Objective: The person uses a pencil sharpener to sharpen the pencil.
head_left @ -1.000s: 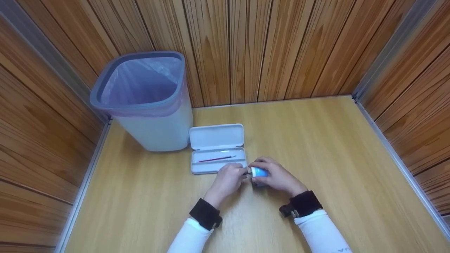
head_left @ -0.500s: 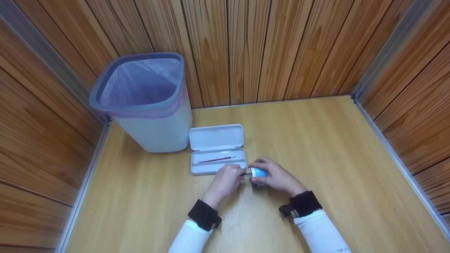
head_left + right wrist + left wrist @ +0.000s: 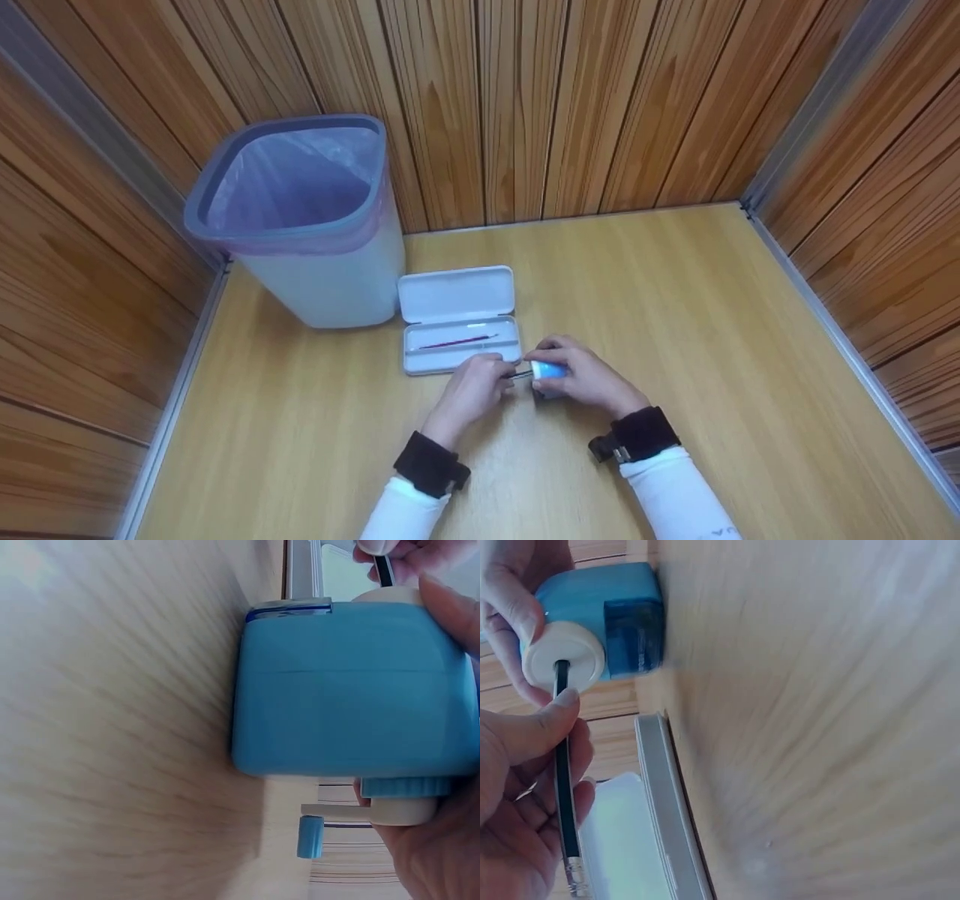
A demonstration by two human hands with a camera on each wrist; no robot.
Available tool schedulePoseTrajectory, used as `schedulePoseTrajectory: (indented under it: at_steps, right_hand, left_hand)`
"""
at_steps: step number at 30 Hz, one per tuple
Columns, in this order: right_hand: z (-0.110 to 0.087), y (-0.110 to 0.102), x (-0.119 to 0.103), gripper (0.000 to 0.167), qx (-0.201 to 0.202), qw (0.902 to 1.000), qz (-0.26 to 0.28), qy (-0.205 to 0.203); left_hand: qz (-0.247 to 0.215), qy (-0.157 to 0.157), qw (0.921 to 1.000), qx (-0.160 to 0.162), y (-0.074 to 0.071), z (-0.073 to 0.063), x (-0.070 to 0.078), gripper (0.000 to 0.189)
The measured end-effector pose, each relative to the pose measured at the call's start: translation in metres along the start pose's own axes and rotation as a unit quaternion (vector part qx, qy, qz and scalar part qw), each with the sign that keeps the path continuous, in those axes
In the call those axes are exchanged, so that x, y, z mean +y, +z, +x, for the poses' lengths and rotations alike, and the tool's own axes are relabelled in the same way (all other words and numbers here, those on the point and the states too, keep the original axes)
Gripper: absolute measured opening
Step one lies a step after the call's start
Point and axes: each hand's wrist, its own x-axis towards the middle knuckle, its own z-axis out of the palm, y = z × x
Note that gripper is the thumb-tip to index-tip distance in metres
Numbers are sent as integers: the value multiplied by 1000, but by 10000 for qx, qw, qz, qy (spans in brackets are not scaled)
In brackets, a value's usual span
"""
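Note:
My left hand [image 3: 472, 390] pinches a dark pencil [image 3: 566, 802] between thumb and fingers; its metal ferrule end points away from the sharpener. The pencil's other end sits in the hole of the white round front of a blue crank pencil sharpener [image 3: 600, 596], so its tip is hidden. My right hand [image 3: 589, 375] grips the sharpener from above, which stands on the table. In the right wrist view the crank handle [image 3: 311, 836] sticks out at the sharpener's back, with no fingers on its knob. A dark see-through drawer [image 3: 634, 637] shows on the sharpener's front.
Just behind my left hand lies an open white pencil case [image 3: 457, 296] with a thin red pencil [image 3: 457, 342] inside. A lined waste bin [image 3: 322, 277] stands to its left. Wood-panelled walls [image 3: 517, 112] close off the table's back and sides.
My left hand has drawn slightly left, away from the sharpener, and more of the pencil shows between them. The right hand keeps its grip on the sharpener. The head view has shifted a little.

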Motion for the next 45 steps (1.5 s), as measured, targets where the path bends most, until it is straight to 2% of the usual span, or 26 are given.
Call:
schedulePoseTrajectory:
  at_steps: [2, 5, 9, 11, 15, 21, 30, 37, 45]
  right_hand:
    - [0, -2, 1, 41, -46, 10000, -3, -63]
    - [-2, -7, 2, 41, -36, 10000, -61, -49]
    - [-6, -12, 3, 41, 61, 9999, -124, 74]
    - [-7, -12, 3, 42, 59, 9998, -128, 146]
    - [-7, -8, 3, 42, -1, 9997, -102, 206]
    - [-5, -3, 3, 42, 14, 9998, -113, 140]
    - [-1, -1, 2, 43, -120, 9998, -63, 127]
    - [2, 0, 2, 42, -48, 9998, -116, -139]
    - [1, -2, 3, 43, -31, 9999, -151, -65]
  left_hand:
    - [27, -200, 9998, -62, -6, -5, -8, 11]
    - [-24, -721, 9973, -113, -19, -13, -23, 11]
    - [-66, -1362, 9906, 125, -38, -18, -41, 13]
    - [6, -1552, 9875, 287, -46, -17, -47, 14]
    - [268, -1613, 9857, 401, -51, -11, -55, 19]
    - [620, -1421, 9873, 350, -47, 5, -60, 28]
    - [1085, -1651, 9802, 130, -37, 32, -64, 27]
    - [959, -1674, 9810, -218, -28, 41, -67, 23]
    - [687, -1954, 9771, -482, -21, 43, -73, 24]
